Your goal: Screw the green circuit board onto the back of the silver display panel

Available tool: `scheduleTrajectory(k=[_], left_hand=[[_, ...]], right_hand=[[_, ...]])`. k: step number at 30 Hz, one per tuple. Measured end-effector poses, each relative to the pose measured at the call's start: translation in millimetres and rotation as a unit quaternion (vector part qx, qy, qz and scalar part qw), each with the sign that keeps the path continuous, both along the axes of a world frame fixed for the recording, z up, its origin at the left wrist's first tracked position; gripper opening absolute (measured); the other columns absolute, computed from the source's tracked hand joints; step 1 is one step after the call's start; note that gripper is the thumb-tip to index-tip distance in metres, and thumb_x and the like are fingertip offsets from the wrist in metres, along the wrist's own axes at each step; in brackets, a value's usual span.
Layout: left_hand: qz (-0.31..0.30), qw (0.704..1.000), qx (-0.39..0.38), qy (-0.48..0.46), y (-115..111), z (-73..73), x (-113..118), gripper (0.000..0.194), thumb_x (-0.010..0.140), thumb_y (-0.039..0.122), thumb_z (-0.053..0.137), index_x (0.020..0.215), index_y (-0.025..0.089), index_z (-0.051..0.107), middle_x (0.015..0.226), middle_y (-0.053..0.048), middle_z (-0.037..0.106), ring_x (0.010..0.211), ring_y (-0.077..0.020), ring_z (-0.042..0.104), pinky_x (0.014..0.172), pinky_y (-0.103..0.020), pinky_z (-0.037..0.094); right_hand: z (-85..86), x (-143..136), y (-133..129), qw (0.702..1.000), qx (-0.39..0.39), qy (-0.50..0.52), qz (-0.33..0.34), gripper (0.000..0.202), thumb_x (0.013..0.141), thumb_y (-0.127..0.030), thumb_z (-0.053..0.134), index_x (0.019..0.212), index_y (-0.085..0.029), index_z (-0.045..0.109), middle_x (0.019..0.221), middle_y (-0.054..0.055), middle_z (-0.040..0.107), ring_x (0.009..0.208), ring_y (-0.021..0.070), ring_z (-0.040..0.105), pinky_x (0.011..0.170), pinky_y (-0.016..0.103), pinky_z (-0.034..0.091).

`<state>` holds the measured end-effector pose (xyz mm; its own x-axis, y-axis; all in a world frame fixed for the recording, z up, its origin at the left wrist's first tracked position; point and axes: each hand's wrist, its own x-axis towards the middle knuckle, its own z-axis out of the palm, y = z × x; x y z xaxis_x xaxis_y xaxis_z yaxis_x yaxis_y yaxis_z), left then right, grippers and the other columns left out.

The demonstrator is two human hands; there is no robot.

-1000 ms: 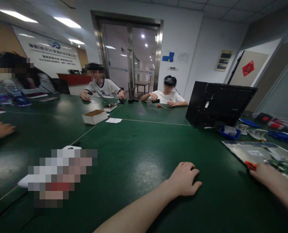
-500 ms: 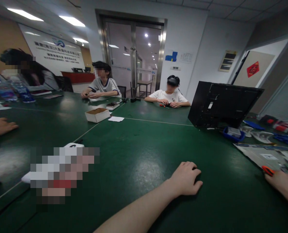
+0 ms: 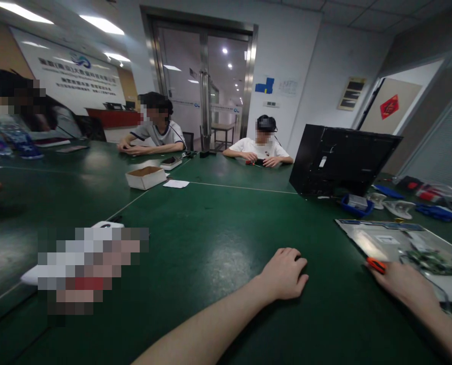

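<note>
Nearest the wearer, the bare left hand [image 3: 284,274] lies palm down on the glossy dark-green tabletop [image 3: 195,274], its fingers a little spread and wrapped around nothing; it seems placed there simply to rest or to steady the arm. To its right, the bare right hand [image 3: 404,284] is closed on an orange-and-black tool handle [image 3: 377,265], whose end juts from the finger side; the rest of the tool is hidden, so its kind cannot be told. The handle sits low by the near left border of a flat silvery metal panel [image 3: 362,238], a position that probably lets the forearm take support from the table. The panel lies flat on the right of the table, with green circuit boards [image 3: 431,261] uppermost, which leaves the boards exposed. On the left lies a white object [image 3: 106,224], mostly blurred out. Beyond the panel, a small blue plastic tray [image 3: 347,205] holds a greyish box, its raised sides likely keeping the box from sliding. Just behind rises a large black flat-screen casing [image 3: 343,162], tilted, its support out of sight. Farther left, an open-topped white cardboard box [image 3: 145,180] stands beside a white paper slip [image 3: 176,184]. At the far edge, a co-worker in a white T-shirt [image 3: 262,147] has both hands at a dark object too small to identify.
</note>
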<state>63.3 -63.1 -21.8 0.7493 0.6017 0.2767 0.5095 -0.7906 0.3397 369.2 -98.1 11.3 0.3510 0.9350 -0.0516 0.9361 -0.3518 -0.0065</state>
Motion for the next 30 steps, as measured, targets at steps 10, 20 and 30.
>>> scheduleTrajectory(k=[10, 20, 30], left_hand=[[0.097, 0.983, -0.098, -0.119, 20.3, 1.0, -11.0, 0.037, 0.097, 0.024, 0.048, 0.131, 0.011, 0.053, 0.125, -0.014, 0.059, 0.118, -0.022, 0.057, 0.104, -0.032, 0.045], [0.127, 0.985, -0.063, -0.095, 35.3, 24.3, -53.9, 0.036, 0.097, 0.022, 0.044, 0.129, 0.011, 0.055, 0.13, -0.015, 0.058, 0.123, -0.025, 0.053, 0.107, -0.037, 0.04], [0.087, 0.995, -0.032, 0.038, 22.7, 9.5, -77.9, 0.042, 0.097, 0.031, 0.045, 0.134, 0.012, 0.053, 0.145, -0.017, 0.049, 0.136, -0.0316, 0.041, 0.114, -0.048, 0.027]], right_hand=[[-6.5, -153.5, -43.1, 0.976, -0.005, -0.007, 0.217, 0.045, 0.093, -0.044, 0.044, 0.112, -0.011, 0.066, 0.092, 0.019, 0.074, 0.083, 0.0332, 0.072, 0.069, 0.039, 0.052], [8.1, -247.2, -59.9, 0.904, -0.097, 0.055, 0.414, 0.102, 0.062, -0.062, 0.073, 0.14, 0.0, 0.047, 0.13, 0.037, 0.055, 0.088, 0.0413, 0.07, 0.068, 0.046, 0.057], [-11.5, -311.5, -48.7, 0.832, -0.112, -0.015, 0.543, 0.118, 0.06, -0.063, 0.076, 0.145, 0.005, 0.033, 0.124, 0.042, 0.054, 0.071, 0.0399, 0.071, 0.045, 0.039, 0.05]])
